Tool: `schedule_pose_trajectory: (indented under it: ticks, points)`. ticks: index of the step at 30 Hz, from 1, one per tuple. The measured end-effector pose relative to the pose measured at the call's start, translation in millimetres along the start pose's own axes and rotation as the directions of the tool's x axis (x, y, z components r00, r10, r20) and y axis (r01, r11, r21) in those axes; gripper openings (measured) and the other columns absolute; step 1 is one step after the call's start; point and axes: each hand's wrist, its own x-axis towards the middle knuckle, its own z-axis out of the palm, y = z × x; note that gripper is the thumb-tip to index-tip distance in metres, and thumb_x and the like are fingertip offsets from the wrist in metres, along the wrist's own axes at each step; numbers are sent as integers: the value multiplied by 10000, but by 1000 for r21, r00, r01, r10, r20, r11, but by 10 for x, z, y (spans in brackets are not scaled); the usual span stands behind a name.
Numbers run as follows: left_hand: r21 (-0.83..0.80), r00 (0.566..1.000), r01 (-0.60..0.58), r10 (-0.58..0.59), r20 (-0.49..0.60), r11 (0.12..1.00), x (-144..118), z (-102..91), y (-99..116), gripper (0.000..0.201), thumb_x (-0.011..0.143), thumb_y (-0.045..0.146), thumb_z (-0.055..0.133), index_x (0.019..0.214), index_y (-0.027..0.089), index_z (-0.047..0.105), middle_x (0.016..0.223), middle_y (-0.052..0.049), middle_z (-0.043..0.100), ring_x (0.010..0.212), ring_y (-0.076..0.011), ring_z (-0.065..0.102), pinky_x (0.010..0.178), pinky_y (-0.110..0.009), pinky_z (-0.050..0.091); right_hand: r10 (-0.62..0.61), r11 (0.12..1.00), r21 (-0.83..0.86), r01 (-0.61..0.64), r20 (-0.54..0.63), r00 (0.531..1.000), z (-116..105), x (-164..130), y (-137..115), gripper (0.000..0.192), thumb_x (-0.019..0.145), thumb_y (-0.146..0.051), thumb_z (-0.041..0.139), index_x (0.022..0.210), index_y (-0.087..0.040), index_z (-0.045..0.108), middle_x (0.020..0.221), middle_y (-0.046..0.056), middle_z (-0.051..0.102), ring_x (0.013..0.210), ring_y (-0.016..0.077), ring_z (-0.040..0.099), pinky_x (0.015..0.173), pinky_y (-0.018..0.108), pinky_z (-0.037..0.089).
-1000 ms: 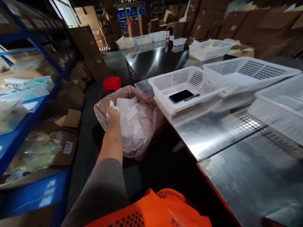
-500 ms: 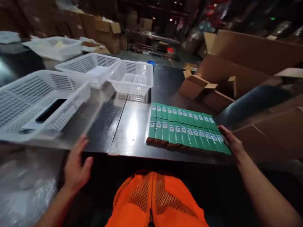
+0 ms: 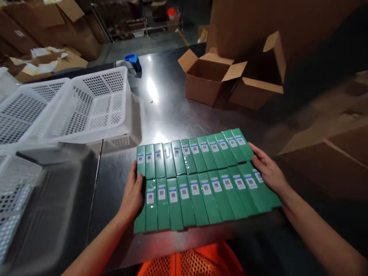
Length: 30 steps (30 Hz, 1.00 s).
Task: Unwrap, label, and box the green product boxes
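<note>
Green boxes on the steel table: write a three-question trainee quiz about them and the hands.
1. True or false: the green boxes lie flat in two rows.
2. Which hand touches the left end of the block? A) left hand B) right hand C) neither
3. Fill in: the open container behind the boxes is a brown ____ box.

Key: 1 true. 2 A; the right hand rests on the right end. 3 cardboard.
</note>
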Motion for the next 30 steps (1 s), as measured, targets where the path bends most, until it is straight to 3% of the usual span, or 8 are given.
schedule_pose_trajectory:
  ticks: [5, 8, 11, 14, 18, 21, 26, 30]
  points:
    - [343, 997, -81, 81, 14, 936, -81, -92, 4, 703, 955, 488, 391, 1593, 320, 148, 1662, -8, 203, 1525, -253, 160, 1259, -435, 169, -114, 972, -203, 118, 29, 993, -65, 46, -51, 608, 892, -552, 561, 1437, -300, 470, 1475, 105, 516, 1309, 350, 535, 1061, 562, 489]
    - [619, 952, -277, 295, 75, 735, 1, -104, 181, 798, 910, 435, 443, 1597, 236, 90, 1668, -86, 119, 1513, -371, 52, 1224, -628, 102, -281, 813, -511, 281, 78, 956, -58, -3, -284, 681, 929, -488, 461, 1550, -249, 320, 1533, 153, 417, 1398, 397, 390, 1124, 659, 364]
    - [751, 896, -345, 437, 84, 563, 108, 235, 651, 839, 891, 403, 482, 1571, 374, -7, 1667, -17, 13, 1499, -370, -8, 1211, -663, 66, -430, 620, -665, 417, 157, 889, 105, -26, -581, 969, 841, -566, 539, 1579, -372, -58, 1618, 39, 151, 1460, 396, 187, 1161, 694, 269]
    - [726, 890, -433, 383, 249, 534, 126, 878, 1136, 820, 906, 396, 475, 1570, 350, -5, 1646, -84, 130, 1492, -351, 84, 1218, -633, 110, -340, 573, -587, 572, 465, 817, 369, -11, -747, 983, 819, -602, 516, 1509, -478, -173, 1591, -89, 124, 1458, 344, 247, 1150, 668, 319]
    - [695, 873, -487, 261, 413, 529, 63, 1440, 1381, 676, 932, 401, 438, 1565, 252, 254, 1591, -148, 312, 1483, -357, 191, 1219, -626, 132, -252, 562, -578, 592, 562, 788, 581, 39, -731, 880, 861, -457, 520, 1583, -354, 28, 1608, 4, 70, 1480, 351, 186, 1192, 655, 212]
    - [707, 870, -490, 241, 430, 509, 30, 1440, 1362, 646, 934, 412, 433, 1542, 224, 326, 1598, -141, 286, 1493, -350, 175, 1230, -597, 129, -252, 541, -606, 584, 546, 799, 566, 17, -700, 825, 854, -437, 539, 1581, -341, 161, 1611, 8, 119, 1482, 363, 190, 1186, 669, 215]
    - [726, 882, -470, 244, 402, 501, 31, 1440, 1167, 635, 911, 412, 437, 1504, 188, 393, 1598, -97, 261, 1493, -344, 215, 1218, -608, 179, -173, 546, -619, 565, 576, 799, 455, -10, -657, 757, 905, -514, 484, 1573, -349, 170, 1621, -11, 139, 1484, 381, 197, 1197, 656, 204]
    - [707, 877, -479, 309, 368, 520, 147, 1610, 1022, 674, 845, 427, 502, 1467, 170, 466, 1573, -102, 309, 1475, -353, 278, 1220, -580, 185, -274, 475, -740, 476, 390, 879, 702, 361, -1061, 722, 895, -509, 531, 1555, -321, 307, 1517, 66, 464, 1386, 374, 438, 1093, 570, 429]
